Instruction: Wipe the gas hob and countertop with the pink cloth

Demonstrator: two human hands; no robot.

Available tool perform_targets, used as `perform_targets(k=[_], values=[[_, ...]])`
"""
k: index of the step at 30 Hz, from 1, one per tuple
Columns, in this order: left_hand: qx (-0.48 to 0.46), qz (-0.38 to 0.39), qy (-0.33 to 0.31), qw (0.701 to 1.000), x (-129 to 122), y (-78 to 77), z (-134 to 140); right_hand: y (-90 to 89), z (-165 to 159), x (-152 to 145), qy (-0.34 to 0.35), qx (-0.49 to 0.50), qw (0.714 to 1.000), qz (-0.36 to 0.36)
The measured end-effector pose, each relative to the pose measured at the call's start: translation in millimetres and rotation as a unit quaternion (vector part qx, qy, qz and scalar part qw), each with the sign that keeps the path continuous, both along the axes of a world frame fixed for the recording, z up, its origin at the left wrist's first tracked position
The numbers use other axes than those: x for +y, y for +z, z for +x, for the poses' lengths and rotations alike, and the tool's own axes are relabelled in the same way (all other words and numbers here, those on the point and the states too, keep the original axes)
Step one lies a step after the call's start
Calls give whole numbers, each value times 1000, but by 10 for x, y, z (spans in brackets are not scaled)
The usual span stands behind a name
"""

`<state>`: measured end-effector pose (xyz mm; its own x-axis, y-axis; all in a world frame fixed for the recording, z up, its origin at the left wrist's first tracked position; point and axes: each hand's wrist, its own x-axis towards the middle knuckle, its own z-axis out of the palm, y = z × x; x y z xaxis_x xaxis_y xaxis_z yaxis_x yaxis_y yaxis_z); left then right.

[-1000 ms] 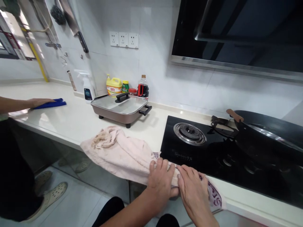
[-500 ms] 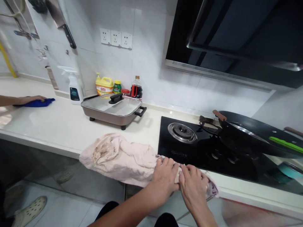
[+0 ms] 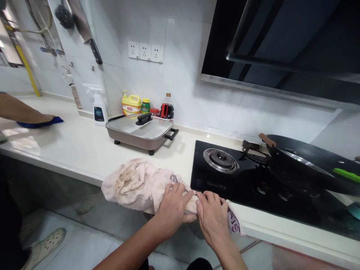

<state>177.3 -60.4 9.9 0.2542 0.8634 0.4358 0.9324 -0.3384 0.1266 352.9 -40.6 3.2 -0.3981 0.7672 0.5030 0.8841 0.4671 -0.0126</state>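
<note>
A pale pink towel (image 3: 142, 187) with brown stains lies bunched along the counter's front edge. Its left end is a thick crumpled heap, and purple lettering shows at its right end, which hangs over the edge. My left hand (image 3: 176, 206) is closed over the middle of the towel, fingers curled on top. Just right of it, my right hand (image 3: 212, 217) grips the narrower part with bent fingers. The two hands almost touch. Behind them is the black gas stove (image 3: 222, 185).
A lidded electric pan (image 3: 135, 135) stands on the white counter (image 3: 73, 150), with a spray bottle (image 3: 99, 108) and several condiment containers behind. A wok (image 3: 303, 161) sits on the stove's right side. At far left another person's hand presses a blue cloth (image 3: 39, 123).
Both my hands have slid left along the counter edge, bringing the towel's right end with them. The other person's hand and blue cloth have moved left, away from the spray bottle. My view has shifted slightly.
</note>
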Motion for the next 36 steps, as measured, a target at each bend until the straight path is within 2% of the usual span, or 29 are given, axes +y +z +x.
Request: perform_targets(k=[8,16,22,26,31,36], values=[[-2,-23,8,1000,16,31,400,-109,459,69,-13,-7,1000,26],[10,-22,-1,1000,40,58,609,-176,652,71,-48,3,998,27],[28,-5,-38,999,13,22,556,-153,616,38,-60,-11,998,29],[2,17,-30,999,-46,-24,492,-192,625,52,-62,-20,997,43],[0,1,-28,1000,-27,29,397,-235,662,89,-62,-24,997,44],[28,-10,-31,999,38,30,285,-179,605,71,-69,-25,997,33]])
